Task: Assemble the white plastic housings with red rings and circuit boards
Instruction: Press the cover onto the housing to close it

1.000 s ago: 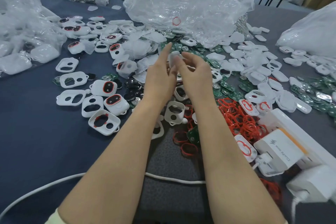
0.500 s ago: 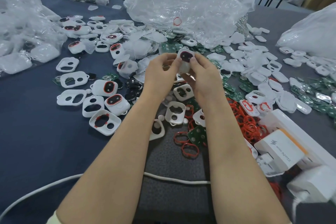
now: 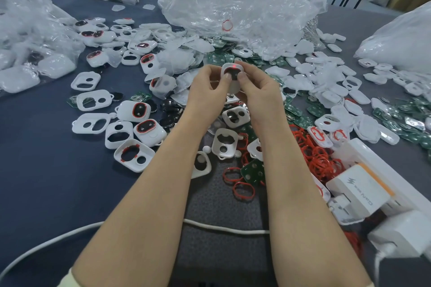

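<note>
Seating is judged the current step; housing [image 3: 234, 86] is pinched between left hand [image 3: 206, 85] and right hand [image 3: 260, 87] (thumbs on its face); even pressure is needed next.

Two hands [image 3: 205, 87], one held housing [image 3: 233, 72], one cable [image 3: 224, 229], loose housings [image 3: 134, 155], red rings [image 3: 321, 158], circuit boards [image 3: 253, 171] past counting

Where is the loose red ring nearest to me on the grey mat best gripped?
Probably from above: pinch one long side of the red ring, with one fingertip inside the loop. It lies flat and thin, with an open middle.
</note>
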Demonstrator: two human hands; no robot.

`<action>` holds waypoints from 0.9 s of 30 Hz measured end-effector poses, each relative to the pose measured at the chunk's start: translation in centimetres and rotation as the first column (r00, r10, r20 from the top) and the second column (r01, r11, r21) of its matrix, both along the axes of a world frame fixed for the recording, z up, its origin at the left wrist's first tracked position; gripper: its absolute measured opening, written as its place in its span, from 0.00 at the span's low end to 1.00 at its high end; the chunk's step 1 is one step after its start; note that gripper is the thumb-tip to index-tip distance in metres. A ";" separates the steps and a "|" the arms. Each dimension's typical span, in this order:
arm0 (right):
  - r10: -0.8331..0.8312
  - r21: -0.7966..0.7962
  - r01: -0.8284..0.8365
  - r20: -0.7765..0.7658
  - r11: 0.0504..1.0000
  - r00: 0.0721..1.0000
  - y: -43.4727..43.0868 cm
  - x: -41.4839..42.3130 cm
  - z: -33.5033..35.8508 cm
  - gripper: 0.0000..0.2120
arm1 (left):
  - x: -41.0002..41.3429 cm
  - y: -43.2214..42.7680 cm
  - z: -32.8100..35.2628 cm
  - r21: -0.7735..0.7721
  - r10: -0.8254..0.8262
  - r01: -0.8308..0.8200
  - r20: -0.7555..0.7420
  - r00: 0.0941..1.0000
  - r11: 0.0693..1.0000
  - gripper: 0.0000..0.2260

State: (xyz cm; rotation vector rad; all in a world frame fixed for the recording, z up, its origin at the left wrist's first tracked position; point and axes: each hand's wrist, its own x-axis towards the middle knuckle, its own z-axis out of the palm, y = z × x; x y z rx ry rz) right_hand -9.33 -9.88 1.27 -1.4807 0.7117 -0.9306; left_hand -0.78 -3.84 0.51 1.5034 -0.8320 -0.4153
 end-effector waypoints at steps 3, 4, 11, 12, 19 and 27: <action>0.001 0.008 -0.001 0.011 1.000 1.000 -0.1 -0.1 0.0 0.10 | -0.1 0.2 0.1 -0.029 -0.023 0.022 -0.042 0.999 0.999 0.04; 0.006 0.007 -0.006 0.007 1.000 1.000 -0.2 -0.1 -0.1 0.10 | 0.0 0.2 0.0 -0.039 -0.024 0.022 -0.035 0.999 0.999 0.05; 0.040 0.034 -0.040 0.020 0.999 0.999 0.0 0.2 -0.2 0.10 | 0.1 -0.2 -0.2 0.007 0.066 -0.067 0.088 0.994 0.998 0.09; 0.042 0.022 -0.043 0.018 0.999 0.999 0.1 0.2 -0.2 0.09 | 0.0 -0.2 -0.2 0.008 0.065 -0.066 0.086 0.994 0.998 0.10; 0.008 0.019 -0.008 0.016 1.000 1.000 0.1 -0.1 0.0 0.09 | -0.1 0.1 0.0 -0.030 0.015 -0.014 0.016 1.000 0.999 0.08; 0.028 0.012 -0.028 0.010 1.000 1.000 0.4 0.0 0.0 0.08 | 0.1 0.1 -0.2 -0.018 0.036 -0.036 -0.003 0.999 0.999 0.06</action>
